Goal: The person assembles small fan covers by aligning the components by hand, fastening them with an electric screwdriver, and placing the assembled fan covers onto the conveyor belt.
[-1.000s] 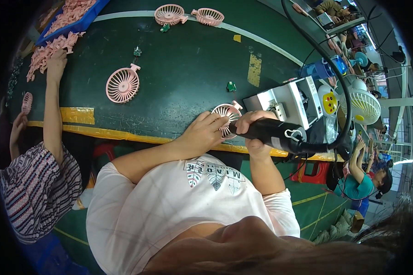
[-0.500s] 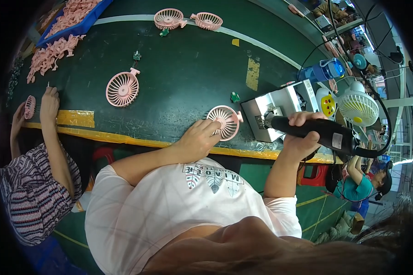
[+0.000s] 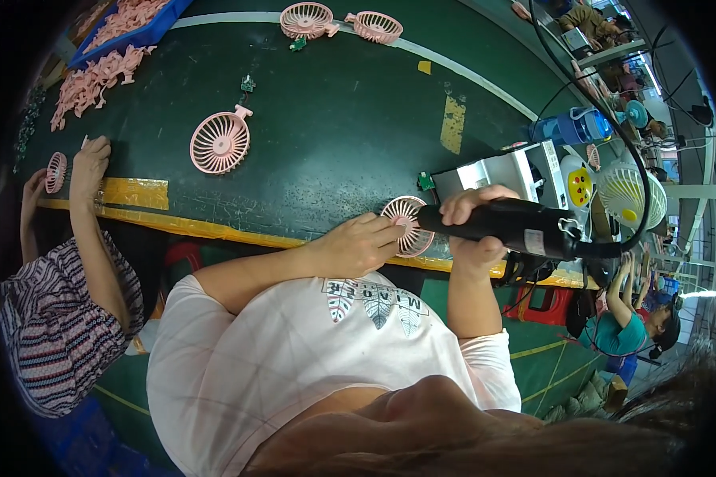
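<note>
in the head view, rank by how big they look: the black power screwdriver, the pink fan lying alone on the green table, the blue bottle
1. black power screwdriver
2. pink fan
3. blue bottle
The screwdriver is nearest the camera, so its lead is partly nearness.
</note>
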`<state>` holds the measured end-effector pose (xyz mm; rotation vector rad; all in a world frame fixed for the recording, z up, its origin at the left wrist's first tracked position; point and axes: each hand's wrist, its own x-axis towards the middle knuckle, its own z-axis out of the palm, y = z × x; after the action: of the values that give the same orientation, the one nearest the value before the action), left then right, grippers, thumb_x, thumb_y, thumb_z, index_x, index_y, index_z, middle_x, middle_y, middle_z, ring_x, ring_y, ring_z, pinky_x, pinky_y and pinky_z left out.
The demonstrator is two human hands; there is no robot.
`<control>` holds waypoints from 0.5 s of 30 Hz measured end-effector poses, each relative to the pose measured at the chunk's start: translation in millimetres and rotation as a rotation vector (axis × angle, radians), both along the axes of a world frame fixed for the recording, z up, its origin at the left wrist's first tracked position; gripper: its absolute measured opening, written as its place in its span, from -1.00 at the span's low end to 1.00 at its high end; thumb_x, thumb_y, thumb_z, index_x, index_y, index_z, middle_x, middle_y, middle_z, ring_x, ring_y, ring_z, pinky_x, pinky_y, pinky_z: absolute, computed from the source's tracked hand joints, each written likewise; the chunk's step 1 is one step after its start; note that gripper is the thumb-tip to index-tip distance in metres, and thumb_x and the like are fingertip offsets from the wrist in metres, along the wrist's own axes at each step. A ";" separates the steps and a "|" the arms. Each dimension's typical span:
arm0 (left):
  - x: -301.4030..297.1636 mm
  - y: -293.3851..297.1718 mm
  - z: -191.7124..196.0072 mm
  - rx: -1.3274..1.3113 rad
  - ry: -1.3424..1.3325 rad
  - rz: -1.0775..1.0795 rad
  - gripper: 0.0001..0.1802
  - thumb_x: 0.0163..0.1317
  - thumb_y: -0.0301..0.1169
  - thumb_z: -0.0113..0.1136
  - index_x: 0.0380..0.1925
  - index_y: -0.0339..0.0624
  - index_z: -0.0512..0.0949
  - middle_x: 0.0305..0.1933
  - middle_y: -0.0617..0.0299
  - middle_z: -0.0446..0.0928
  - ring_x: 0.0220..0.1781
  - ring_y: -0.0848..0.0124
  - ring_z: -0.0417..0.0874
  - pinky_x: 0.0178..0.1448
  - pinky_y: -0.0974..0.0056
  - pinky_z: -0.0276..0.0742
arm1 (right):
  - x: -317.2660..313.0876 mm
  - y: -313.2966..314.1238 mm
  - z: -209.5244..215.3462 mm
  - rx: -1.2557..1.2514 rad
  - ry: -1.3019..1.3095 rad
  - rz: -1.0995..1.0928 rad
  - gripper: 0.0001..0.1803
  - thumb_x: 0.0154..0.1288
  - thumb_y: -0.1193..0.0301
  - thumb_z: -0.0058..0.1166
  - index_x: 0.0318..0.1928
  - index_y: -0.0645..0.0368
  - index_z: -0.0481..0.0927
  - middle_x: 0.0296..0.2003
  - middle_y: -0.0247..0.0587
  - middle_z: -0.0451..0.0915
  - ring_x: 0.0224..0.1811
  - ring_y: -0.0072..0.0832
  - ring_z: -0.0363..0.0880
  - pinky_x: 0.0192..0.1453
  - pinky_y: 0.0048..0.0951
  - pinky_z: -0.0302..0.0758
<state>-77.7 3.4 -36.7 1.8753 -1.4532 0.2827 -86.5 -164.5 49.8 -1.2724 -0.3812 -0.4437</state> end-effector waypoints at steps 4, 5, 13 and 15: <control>0.4 -0.3 -0.2 -0.015 -0.042 0.015 -0.83 -0.08 -0.44 0.02 -0.50 -0.30 0.51 -0.06 0.07 0.42 -0.02 0.30 0.42 -0.17 0.29 0.31 | 1.9 8.5 -3.6 -0.079 0.079 0.046 -0.27 -0.11 -0.10 0.24 -0.18 0.23 0.26 -0.59 -0.24 0.38 -0.58 -0.44 0.39 -0.41 -0.43 0.39; 0.9 -0.5 -1.3 -0.027 -0.039 0.011 -0.83 -0.07 -0.44 0.00 -0.51 -0.30 0.52 -0.06 0.06 0.43 -0.02 0.29 0.43 -0.18 0.29 0.32 | 2.3 9.6 -5.0 -0.073 0.097 0.051 -0.27 -0.12 -0.08 0.27 -0.18 0.23 0.27 -0.59 -0.24 0.38 -0.58 -0.44 0.39 -0.41 -0.43 0.39; 1.8 0.1 -2.3 -0.046 -0.044 0.016 -0.83 -0.10 -0.43 0.01 -0.52 -0.29 0.51 -0.12 0.06 0.47 -0.09 0.29 0.47 -0.19 0.29 0.34 | 9.6 13.7 -12.5 -0.022 0.143 0.135 -0.32 -0.16 0.06 0.35 -0.21 0.27 0.32 -0.59 -0.19 0.40 -0.56 -0.44 0.40 -0.44 -0.44 0.41; 3.7 0.7 -1.3 -0.043 -0.053 0.028 -0.83 -0.11 -0.43 0.01 -0.53 -0.29 0.51 -0.11 0.06 0.47 -0.10 0.30 0.48 -0.19 0.29 0.34 | 9.7 10.6 -11.5 -0.017 0.165 0.143 -0.31 -0.17 0.04 0.35 -0.21 0.28 0.31 -0.60 -0.20 0.39 -0.57 -0.45 0.40 -0.44 -0.44 0.40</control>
<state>-74.1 4.0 -38.0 1.8675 -1.4460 0.3772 -76.8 -153.9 38.3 -1.2790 -0.3340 -0.2131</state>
